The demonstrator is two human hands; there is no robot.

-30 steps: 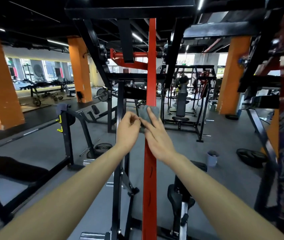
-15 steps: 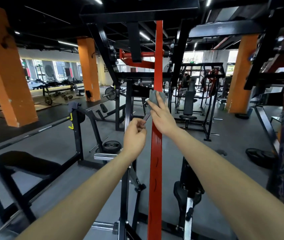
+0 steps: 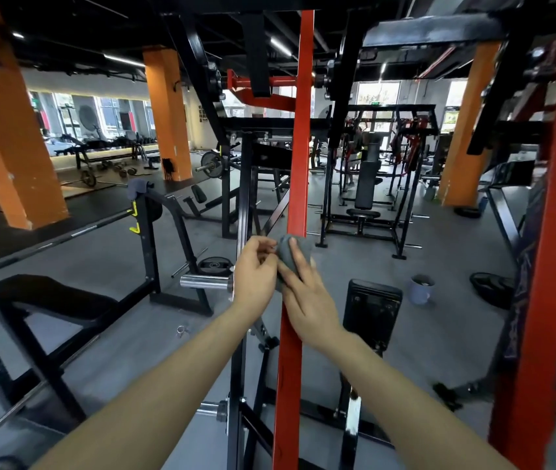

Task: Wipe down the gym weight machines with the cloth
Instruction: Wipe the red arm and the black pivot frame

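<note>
A tall red upright bar (image 3: 300,130) of a black-framed weight machine runs down the middle of the view. A grey cloth (image 3: 288,254) lies against the bar at mid-height. My right hand (image 3: 307,293) presses the cloth onto the bar with straight fingers. My left hand (image 3: 256,269) is just left of the bar, its fingers curled and pinching the cloth's left edge. Part of the cloth is hidden under my right hand.
A black upright (image 3: 241,215) with a chrome weight peg (image 3: 203,282) stands left of the red bar. A black bench (image 3: 49,300) is at the left, a black pad (image 3: 371,307) and a blue bucket (image 3: 421,289) at the right. Orange pillars and other machines stand farther back.
My right hand slid the cloth up the red bar, then back down to mid-height. My left hand has come back beside it at the cloth's edge.
</note>
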